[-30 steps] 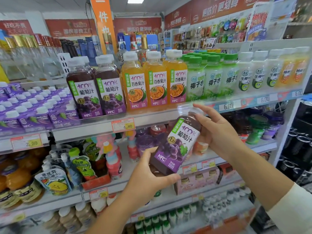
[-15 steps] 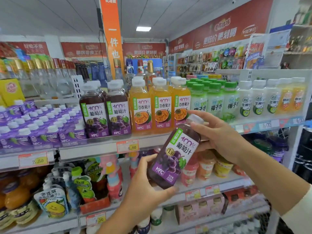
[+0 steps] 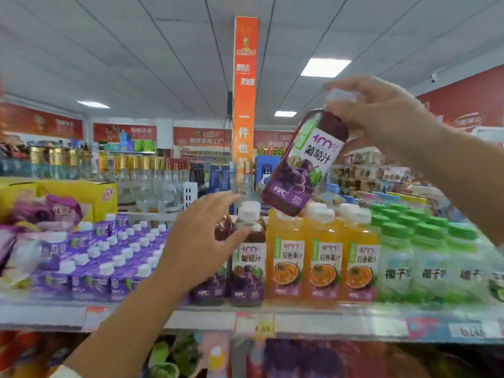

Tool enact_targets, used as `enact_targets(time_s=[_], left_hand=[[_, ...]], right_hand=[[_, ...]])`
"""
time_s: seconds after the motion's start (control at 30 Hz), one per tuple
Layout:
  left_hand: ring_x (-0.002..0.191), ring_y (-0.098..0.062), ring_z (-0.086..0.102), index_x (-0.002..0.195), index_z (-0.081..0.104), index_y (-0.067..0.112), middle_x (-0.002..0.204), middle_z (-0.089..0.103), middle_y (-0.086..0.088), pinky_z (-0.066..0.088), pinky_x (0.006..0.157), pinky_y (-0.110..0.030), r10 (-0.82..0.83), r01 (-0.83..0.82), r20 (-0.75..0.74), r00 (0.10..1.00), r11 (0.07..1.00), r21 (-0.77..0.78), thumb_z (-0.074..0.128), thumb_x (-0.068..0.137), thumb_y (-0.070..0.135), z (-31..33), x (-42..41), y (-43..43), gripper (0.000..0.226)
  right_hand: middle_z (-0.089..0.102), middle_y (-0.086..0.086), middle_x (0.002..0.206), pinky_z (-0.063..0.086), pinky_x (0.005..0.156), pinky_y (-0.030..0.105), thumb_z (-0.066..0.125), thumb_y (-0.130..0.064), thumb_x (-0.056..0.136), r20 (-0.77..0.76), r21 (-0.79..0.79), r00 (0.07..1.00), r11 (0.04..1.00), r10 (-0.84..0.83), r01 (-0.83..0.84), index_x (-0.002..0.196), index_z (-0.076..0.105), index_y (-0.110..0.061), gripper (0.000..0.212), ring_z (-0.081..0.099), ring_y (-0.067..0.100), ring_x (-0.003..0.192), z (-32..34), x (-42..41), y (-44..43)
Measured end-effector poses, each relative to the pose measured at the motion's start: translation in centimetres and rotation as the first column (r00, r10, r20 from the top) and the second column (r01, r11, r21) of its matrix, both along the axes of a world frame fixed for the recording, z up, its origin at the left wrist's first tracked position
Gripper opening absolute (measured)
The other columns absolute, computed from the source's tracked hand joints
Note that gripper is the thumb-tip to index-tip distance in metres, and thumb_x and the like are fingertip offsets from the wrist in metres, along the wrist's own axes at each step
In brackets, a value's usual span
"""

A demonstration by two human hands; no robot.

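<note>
My right grip point(image 3: 381, 118) is clenched over the white cap and neck of the grape juice bottle point(image 3: 305, 165). The bottle hangs tilted in the air, base down and to the left, just above the caps of the orange juice bottles point(image 3: 324, 263) in the front row of the shelf point(image 3: 313, 320). My left grip point(image 3: 199, 241) is released, fingers spread, with the thumb at the shoulder of the front standing grape bottle point(image 3: 248, 268). Blur keeps me from telling whether it touches. The weak point, I think, is that I hold a full bottle by its top alone. The plastic looks smooth and the label sleeve glossy, so the weight of the juice could swing the base or let the cap turn out of my fingers. If it drops low, the base would clip the orange bottles' caps. These bottles are tall and narrow and stand close to the shelf's front edge, so one knock could tip several forward. My spread left fingers could also push the standing bottle into its neighbours. The bottle itself is clear plastic with rounded shoulders, dark purple inside, wrapped in a purple and white label printed with grapes.
</note>
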State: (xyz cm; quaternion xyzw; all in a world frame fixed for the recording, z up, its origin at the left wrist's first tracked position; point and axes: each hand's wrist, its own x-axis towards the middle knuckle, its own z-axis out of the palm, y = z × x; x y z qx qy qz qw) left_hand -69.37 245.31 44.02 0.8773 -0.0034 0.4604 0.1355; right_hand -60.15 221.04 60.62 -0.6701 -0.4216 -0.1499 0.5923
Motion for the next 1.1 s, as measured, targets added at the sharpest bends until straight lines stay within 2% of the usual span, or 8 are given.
enact_targets(time_s=[0.17, 0.3, 0.47, 0.57, 0.73, 0.87, 0.97, 1.1], left_hand=[[0.137, 0.006, 0.028, 0.138, 0.050, 0.041, 0.145, 0.046, 0.022, 0.022, 0.116, -0.034, 0.035, -0.016, -0.136, 0.990, 0.990, 0.138, 0.031, 0.083, 0.074, 2.1, 2.4, 3.5, 0.067], [0.128, 0.015, 0.022, 0.138, 0.050, 0.043, 0.142, 0.043, 0.028, 0.021, 0.118, -0.033, 0.008, 0.036, -0.230, 0.973, 0.982, 0.185, 0.045, 0.092, 0.063, 3.2, 4.1, 3.9, 0.050], [0.121, 0.013, 0.043, 0.130, 0.058, 0.046, 0.130, 0.055, 0.032, 0.039, 0.103, -0.023, -0.042, 0.075, -0.228, 0.973, 0.987, 0.141, 0.029, 0.084, 0.073, 2.6, 5.5, 4.3, 0.061], [0.118, 0.007, 0.052, 0.129, 0.058, 0.048, 0.128, 0.059, 0.030, 0.044, 0.095, -0.023, -0.039, 0.068, -0.204, 0.978, 0.988, 0.137, 0.030, 0.086, 0.071, 2.2, 5.8, 4.5, 0.057], [0.110, 0.004, 0.055, 0.126, 0.060, 0.048, 0.121, 0.063, 0.028, 0.044, 0.085, -0.023, -0.042, 0.062, -0.179, 0.983, 0.992, 0.107, 0.030, 0.084, 0.071, 2.1, 6.0, 4.3, 0.056], [0.103, 0.004, 0.056, 0.124, 0.060, 0.050, 0.112, 0.067, 0.024, 0.044, 0.080, -0.019, -0.038, 0.053, -0.169, 0.985, 0.994, 0.090, 0.030, 0.082, 0.073, 1.9, 6.1, 4.6, 0.057], [0.101, -0.001, 0.058, 0.124, 0.058, 0.051, 0.108, 0.069, 0.019, 0.049, 0.081, -0.030, -0.031, 0.049, -0.187, 0.982, 0.995, 0.089, 0.029, 0.081, 0.075, 1.8, 6.1, 4.6, 0.057], [0.104, 0.000, 0.057, 0.125, 0.057, 0.052, 0.110, 0.068, 0.020, 0.050, 0.084, -0.032, -0.007, 0.027, -0.205, 0.979, 0.995, 0.094, 0.026, 0.079, 0.076, 2.0, 6.0, 4.6, 0.060]], right_hand=[[0.054, -0.004, 0.122, 0.062, 0.063, 0.036, 0.063, -0.017, 0.093, 0.023, -0.115, 0.999, 0.992, -0.041, 0.043, 0.124, 0.060, -0.027, 0.033, 0.072, 0.019, 0.087, 3.2, 4.3, 5.2], [0.051, -0.002, 0.135, 0.062, 0.065, 0.039, 0.063, -0.018, 0.093, 0.039, -0.197, 0.998, 0.979, -0.054, 0.061, 0.116, 0.059, -0.032, 0.027, 0.071, 0.021, 0.086, 2.4, 8.0, 9.1], [0.051, 0.000, 0.135, 0.058, 0.051, 0.028, 0.065, -0.016, 0.091, -0.014, -0.300, 0.999, 0.953, -0.036, 0.031, 0.108, 0.059, -0.032, 0.024, 0.068, 0.017, 0.081, -0.5, 11.5, 13.1], [0.053, 0.003, 0.137, 0.060, 0.059, 0.031, 0.071, -0.017, 0.088, -0.076, -0.374, 0.997, 0.927, 0.003, -0.031, 0.110, 0.063, -0.030, 0.027, 0.069, 0.021, 0.090, -2.7, 13.1, 14.7], [0.054, 0.000, 0.137, 0.054, 0.072, 0.020, 0.077, -0.023, 0.083, -0.054, -0.573, 0.999, 0.819, 0.005, -0.035, 0.114, 0.068, -0.029, 0.033, 0.062, 0.014, 0.100, -5.5, 14.3, 16.0], [0.059, 0.005, 0.131, 0.057, 0.078, 0.026, 0.075, -0.024, 0.084, -0.059, -0.710, 0.998, 0.703, 0.016, -0.053, 0.112, 0.068, -0.030, 0.030, 0.066, 0.017, 0.098, -6.3, 14.4, 16.3], [0.061, 0.005, 0.121, 0.059, 0.082, 0.029, 0.068, -0.019, 0.090, -0.174, -0.758, 0.984, 0.630, 0.049, -0.165, 0.117, 0.066, -0.026, 0.028, 0.069, 0.018, 0.089, -6.6, 14.7, 16.7], [0.051, -0.003, 0.134, 0.053, 0.090, 0.028, 0.058, -0.022, 0.097, -0.148, -0.833, 0.984, 0.525, 0.095, -0.175, 0.129, 0.060, -0.029, 0.033, 0.060, 0.015, 0.111, -5.8, 14.6, 16.4]])
